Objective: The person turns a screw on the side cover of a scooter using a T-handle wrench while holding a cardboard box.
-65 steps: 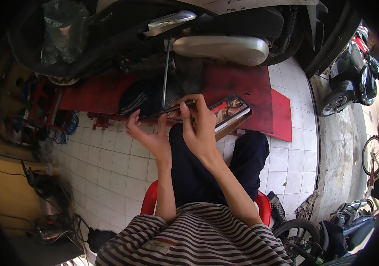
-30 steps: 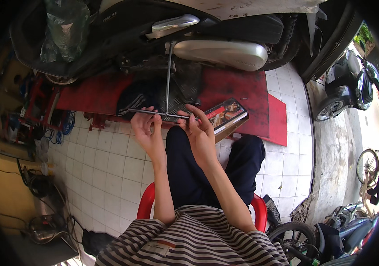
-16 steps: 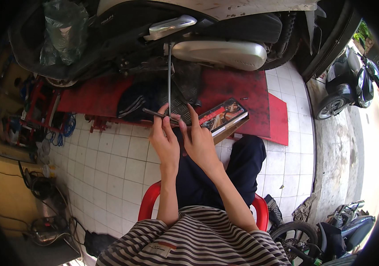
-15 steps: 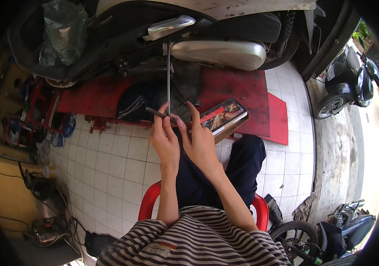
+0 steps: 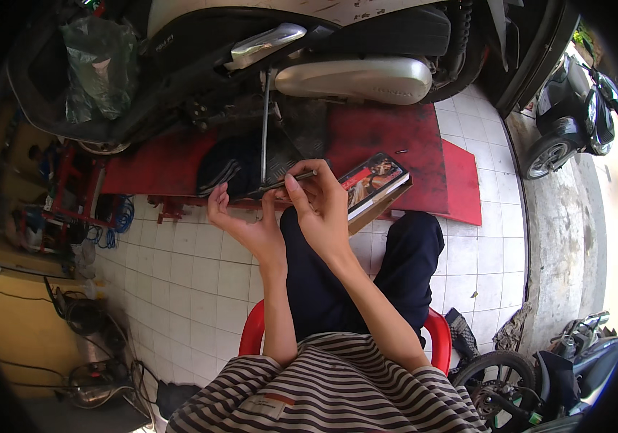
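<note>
A long-shafted T-handle wrench (image 5: 266,130) runs from the lower side of a scooter (image 5: 352,81) toward me, its crossbar tilted up at the right. My right hand (image 5: 323,209) pinches the right part of the crossbar between thumb and fingers. Below the bar's left part, my left hand (image 5: 251,234) has its fingers spread and curled upward, holding nothing; whether a fingertip touches the bar I cannot tell. Just beyond my right hand a box with a picture on its lid (image 5: 374,180) sits tilted near my knee. The shaft's far end is hidden at the scooter.
The scooter stands over a red platform (image 5: 395,137) with a dark cloth (image 5: 226,162) on it. I sit on a red chair (image 5: 439,339) on white tiles (image 5: 186,267). A compressor-like machine (image 5: 89,332) with cables stands left. Other motorbikes (image 5: 558,148) are at right.
The crossbar has turned, its right end now higher. My left hand has opened and moved off left and down, while my right hand has closed on the bar. The view has shifted slightly.
</note>
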`<state>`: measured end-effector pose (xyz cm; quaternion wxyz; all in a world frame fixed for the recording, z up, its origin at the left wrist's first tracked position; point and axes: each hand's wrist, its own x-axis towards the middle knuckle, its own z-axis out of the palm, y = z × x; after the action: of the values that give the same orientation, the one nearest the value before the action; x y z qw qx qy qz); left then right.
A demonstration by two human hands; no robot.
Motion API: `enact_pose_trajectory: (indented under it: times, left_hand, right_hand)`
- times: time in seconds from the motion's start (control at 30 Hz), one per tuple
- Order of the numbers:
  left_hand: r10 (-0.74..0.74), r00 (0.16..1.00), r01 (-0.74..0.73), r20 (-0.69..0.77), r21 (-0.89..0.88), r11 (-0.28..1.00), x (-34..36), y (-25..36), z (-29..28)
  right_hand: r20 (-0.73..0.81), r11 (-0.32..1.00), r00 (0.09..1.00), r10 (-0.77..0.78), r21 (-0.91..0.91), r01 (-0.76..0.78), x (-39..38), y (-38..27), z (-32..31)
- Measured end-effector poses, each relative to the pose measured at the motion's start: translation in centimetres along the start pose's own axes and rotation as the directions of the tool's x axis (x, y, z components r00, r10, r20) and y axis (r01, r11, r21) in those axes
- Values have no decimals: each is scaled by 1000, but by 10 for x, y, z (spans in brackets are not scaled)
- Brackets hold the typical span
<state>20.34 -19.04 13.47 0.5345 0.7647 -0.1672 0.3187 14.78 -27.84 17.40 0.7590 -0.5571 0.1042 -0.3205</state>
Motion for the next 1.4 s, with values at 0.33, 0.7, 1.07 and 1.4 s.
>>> enact_pose_trajectory:
  times: [0.33, 0.7, 1.07, 1.4]
  left_hand:
    - [-363, 876, 477, 316, -463, 748, -10, 16, 3]
    - [32, 962, -20, 272, -50, 999, -5, 24, 1]
    - [113, 993, -114, 15, 65, 991, 10, 16, -7]
    - [-374, 845, 531, 383, -515, 673, -11, 23, 3]
  right_hand:
    - [-10, 917, 963, 270, 308, -254, -12, 41, -14]
    - [62, 865, 964, -257, -429, 259, -14, -6, -8]
    - [-15, 961, 995, 100, 261, -93, -4, 16, -25]
    - [16, 789, 885, 465, 446, -423, -18, 37, -28]
